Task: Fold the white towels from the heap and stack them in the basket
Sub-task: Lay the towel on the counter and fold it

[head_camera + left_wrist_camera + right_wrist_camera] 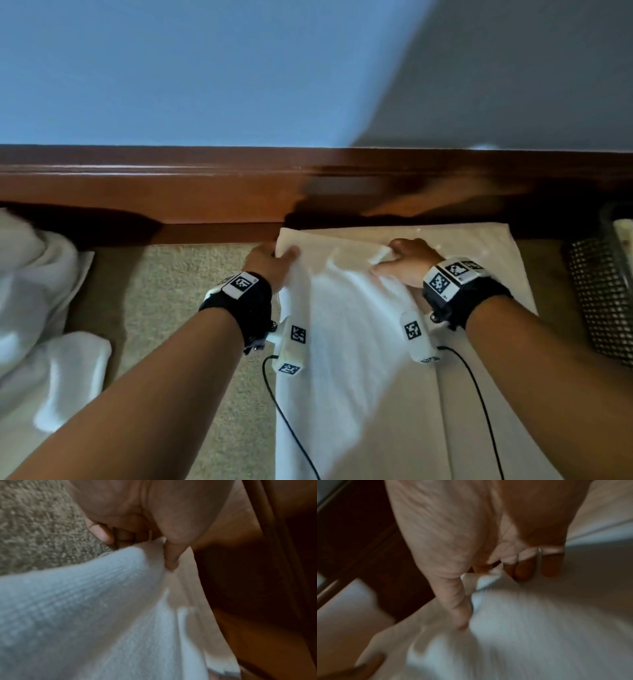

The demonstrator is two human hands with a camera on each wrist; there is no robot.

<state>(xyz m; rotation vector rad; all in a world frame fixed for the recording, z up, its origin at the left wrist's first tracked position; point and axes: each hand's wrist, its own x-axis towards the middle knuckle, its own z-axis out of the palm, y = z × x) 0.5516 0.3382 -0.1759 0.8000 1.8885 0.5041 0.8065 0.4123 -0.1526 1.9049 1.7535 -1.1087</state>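
1. A white towel (346, 342) lies spread on the beige carpet (191, 291), running from the wooden baseboard (205, 192) at 12 o'clock down to 6 o'clock of the head view.
2. The left hand (269, 262) pinches the towel's far left corner, thumb on top and fingers curled beneath; in the left wrist view the thumb (171, 555) presses the cloth edge (120, 588).
3. The right hand (409, 262) pinches a bunched fold of the same towel at about 1 o'clock, thumb (457, 601) against curled fingers.
4. The towel hangs slack between the two hands.
5. The heap (37, 308) of white towels sits at 9 o'clock, well apart from the hands.
6. The mesh basket (603, 298) stands at 3 o'clock, just beside the towel's right edge.
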